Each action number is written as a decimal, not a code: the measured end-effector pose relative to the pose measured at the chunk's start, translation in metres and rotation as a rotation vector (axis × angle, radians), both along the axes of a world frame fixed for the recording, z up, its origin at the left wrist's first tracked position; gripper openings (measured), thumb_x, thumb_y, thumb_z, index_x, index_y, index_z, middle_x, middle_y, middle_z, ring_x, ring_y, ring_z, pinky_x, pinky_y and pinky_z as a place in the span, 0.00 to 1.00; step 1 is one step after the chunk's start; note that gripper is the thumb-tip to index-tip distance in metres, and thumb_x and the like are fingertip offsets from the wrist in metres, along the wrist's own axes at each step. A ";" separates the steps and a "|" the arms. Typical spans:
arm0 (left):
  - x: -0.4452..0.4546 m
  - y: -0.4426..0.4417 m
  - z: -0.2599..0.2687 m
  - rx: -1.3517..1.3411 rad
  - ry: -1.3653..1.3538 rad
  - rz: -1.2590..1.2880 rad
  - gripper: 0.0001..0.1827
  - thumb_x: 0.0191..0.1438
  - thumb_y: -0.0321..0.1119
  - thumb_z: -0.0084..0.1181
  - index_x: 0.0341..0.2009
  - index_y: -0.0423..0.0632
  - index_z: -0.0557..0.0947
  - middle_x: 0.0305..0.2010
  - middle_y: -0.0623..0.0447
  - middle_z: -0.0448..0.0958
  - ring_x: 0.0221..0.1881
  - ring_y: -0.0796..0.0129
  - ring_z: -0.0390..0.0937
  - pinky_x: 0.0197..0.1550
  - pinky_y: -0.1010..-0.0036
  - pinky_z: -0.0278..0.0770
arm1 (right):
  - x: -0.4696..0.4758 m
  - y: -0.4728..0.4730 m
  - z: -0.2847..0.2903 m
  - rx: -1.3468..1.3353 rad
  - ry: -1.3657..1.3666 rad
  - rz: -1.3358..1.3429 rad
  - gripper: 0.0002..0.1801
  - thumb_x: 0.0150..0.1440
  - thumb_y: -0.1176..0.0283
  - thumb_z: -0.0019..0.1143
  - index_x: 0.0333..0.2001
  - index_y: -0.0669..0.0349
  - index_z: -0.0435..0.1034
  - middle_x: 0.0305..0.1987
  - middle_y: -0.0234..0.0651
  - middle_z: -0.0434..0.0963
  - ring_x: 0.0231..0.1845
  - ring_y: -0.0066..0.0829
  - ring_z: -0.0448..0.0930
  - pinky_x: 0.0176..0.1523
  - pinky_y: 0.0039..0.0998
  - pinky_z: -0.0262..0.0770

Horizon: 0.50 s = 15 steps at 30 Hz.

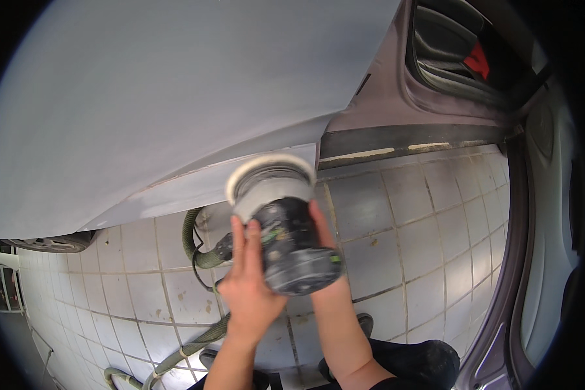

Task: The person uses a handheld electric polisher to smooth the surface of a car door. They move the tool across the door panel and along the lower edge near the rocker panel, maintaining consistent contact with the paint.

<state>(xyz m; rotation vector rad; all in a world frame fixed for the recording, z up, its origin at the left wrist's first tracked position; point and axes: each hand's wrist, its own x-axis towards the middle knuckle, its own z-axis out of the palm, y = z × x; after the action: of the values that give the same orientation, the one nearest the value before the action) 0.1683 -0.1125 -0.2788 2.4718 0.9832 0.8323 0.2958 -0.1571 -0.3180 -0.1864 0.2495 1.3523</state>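
Observation:
Both of my hands grip a black and grey orbital sander, which looks slightly blurred. My left hand lies along its left side with two fingers stretched over the housing. Around the right side wraps my right hand, partly hidden behind the tool. The sander's round pale pad is up against the grey lower sill of a car; whether it touches is hard to tell. Above it spreads the car's matt grey body panel. A green ribbed hose joins the sander at its left.
At right, an open car door stands beside the door opening, with a dark sill strip below. The hose and a thin black cable trail over the tiled floor. A car wheel shows at far left.

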 end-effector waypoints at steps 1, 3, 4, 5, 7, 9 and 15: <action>-0.013 0.006 -0.001 -0.045 -0.006 0.010 0.51 0.39 0.38 0.73 0.70 0.40 0.67 0.71 0.29 0.65 0.49 0.41 0.84 0.41 0.64 0.86 | -0.011 0.009 0.000 -0.084 -0.020 0.049 0.33 0.63 0.41 0.56 0.55 0.61 0.75 0.49 0.39 0.84 0.46 0.32 0.86 0.52 0.35 0.84; -0.037 0.025 -0.012 -0.036 -0.134 0.000 0.52 0.41 0.37 0.74 0.71 0.40 0.65 0.70 0.30 0.66 0.53 0.40 0.82 0.51 0.60 0.83 | -0.038 0.027 0.002 0.028 -0.048 0.117 0.34 0.62 0.38 0.56 0.53 0.60 0.75 0.47 0.35 0.84 0.46 0.28 0.85 0.52 0.32 0.83; -0.055 0.030 -0.016 -0.122 -0.112 0.064 0.52 0.42 0.37 0.74 0.71 0.40 0.65 0.70 0.30 0.67 0.55 0.40 0.81 0.54 0.59 0.82 | -0.054 0.039 0.002 -0.041 -0.071 0.166 0.36 0.63 0.36 0.52 0.53 0.59 0.75 0.45 0.34 0.84 0.44 0.27 0.85 0.52 0.30 0.82; -0.073 0.034 -0.021 -0.232 -0.100 0.129 0.51 0.43 0.37 0.74 0.71 0.39 0.65 0.69 0.29 0.68 0.57 0.41 0.81 0.57 0.59 0.80 | -0.069 0.050 0.002 0.027 -0.084 0.208 0.38 0.63 0.33 0.49 0.53 0.59 0.76 0.44 0.32 0.84 0.43 0.26 0.85 0.52 0.29 0.81; -0.103 0.046 -0.037 -0.328 -0.227 0.140 0.48 0.47 0.34 0.72 0.71 0.40 0.65 0.64 0.36 0.75 0.57 0.55 0.81 0.58 0.64 0.77 | -0.094 0.070 0.003 -0.026 -0.300 0.298 0.43 0.62 0.28 0.42 0.54 0.58 0.75 0.48 0.31 0.82 0.48 0.25 0.83 0.59 0.29 0.75; -0.126 0.060 -0.055 -0.455 -0.273 0.180 0.48 0.47 0.33 0.72 0.72 0.39 0.65 0.63 0.39 0.76 0.59 0.58 0.78 0.62 0.65 0.73 | -0.109 0.087 0.002 -0.157 -0.485 0.439 0.47 0.60 0.25 0.41 0.60 0.58 0.72 0.56 0.30 0.79 0.58 0.22 0.76 0.62 0.28 0.68; -0.116 0.057 -0.078 -0.375 -0.402 0.145 0.49 0.47 0.32 0.73 0.72 0.37 0.63 0.65 0.39 0.75 0.62 0.56 0.75 0.66 0.64 0.70 | -0.105 0.078 -0.019 -0.151 -0.548 0.391 0.49 0.59 0.25 0.45 0.63 0.59 0.69 0.60 0.30 0.76 0.61 0.24 0.73 0.67 0.33 0.65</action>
<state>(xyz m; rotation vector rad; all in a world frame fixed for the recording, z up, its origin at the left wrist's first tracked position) 0.0528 -0.0559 -0.3566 1.8455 1.0609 1.0307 0.1909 -0.0794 -0.3371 -0.7494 -0.1574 1.6089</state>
